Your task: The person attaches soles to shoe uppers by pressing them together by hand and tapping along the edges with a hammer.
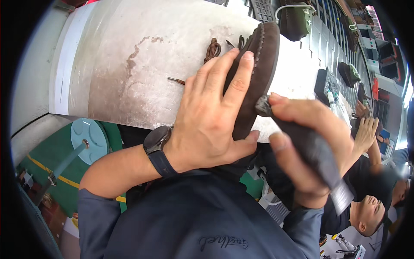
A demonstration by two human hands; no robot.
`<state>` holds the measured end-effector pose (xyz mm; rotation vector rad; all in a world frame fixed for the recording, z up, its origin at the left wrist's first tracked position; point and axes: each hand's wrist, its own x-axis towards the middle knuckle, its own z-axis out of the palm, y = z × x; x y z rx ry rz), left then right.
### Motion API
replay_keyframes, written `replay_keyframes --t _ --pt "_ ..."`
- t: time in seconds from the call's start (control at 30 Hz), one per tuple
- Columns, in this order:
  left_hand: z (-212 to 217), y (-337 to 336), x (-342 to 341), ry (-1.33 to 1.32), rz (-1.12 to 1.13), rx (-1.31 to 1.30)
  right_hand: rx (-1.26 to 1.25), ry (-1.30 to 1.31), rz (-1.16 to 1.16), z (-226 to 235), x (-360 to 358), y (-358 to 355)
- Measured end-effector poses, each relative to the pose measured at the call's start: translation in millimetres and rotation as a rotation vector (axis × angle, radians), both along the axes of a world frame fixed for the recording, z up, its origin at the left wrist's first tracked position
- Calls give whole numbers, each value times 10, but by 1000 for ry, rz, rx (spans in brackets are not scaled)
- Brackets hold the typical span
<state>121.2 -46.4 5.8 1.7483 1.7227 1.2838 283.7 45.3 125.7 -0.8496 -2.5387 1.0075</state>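
Note:
My left hand (211, 114) grips a dark brown suede moccasin shoe (258, 64), fingers spread over its side and thumb under the sole edge. The shoe stands tilted on its side over the worn white worktable (129, 64). A brown lace (211, 49) trails from the shoe onto the table. My right hand (308, 142) is closed around a dark grey brush-like tool (310, 149), whose bristled tip (261, 105) touches the shoe's lower edge. A dark watch (156, 140) sits on my left wrist.
More dark shoes (295, 19) ride a grey conveyor (332, 47) at the upper right. A second person (371, 190) in black works to the right, their hand (366, 131) raised. A light blue round stool base (88, 138) stands on the green floor at the left.

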Motion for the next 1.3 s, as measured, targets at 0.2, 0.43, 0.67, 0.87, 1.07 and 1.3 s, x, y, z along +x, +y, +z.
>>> replay_keyframes --t 0.2,0.43,0.67,0.87,1.07,1.3 --pt "-45 -2 -38 -48 12 -11 -239 309 -342 -68 -27 90" --pt "65 24 -13 -19 4 -55 -91 -127 -283 204 -326 327" --pt "61 143 -148 1 -32 -78 -566 368 -443 -242 -34 519" --pt "99 385 -121 14 -21 -150 -647 531 -472 -410 3 502" --pt "136 435 -119 57 -27 -172 -162 -219 -171 233 -426 743" --pt "80 396 -163 19 -37 -105 -341 20 -277 123 -342 932"
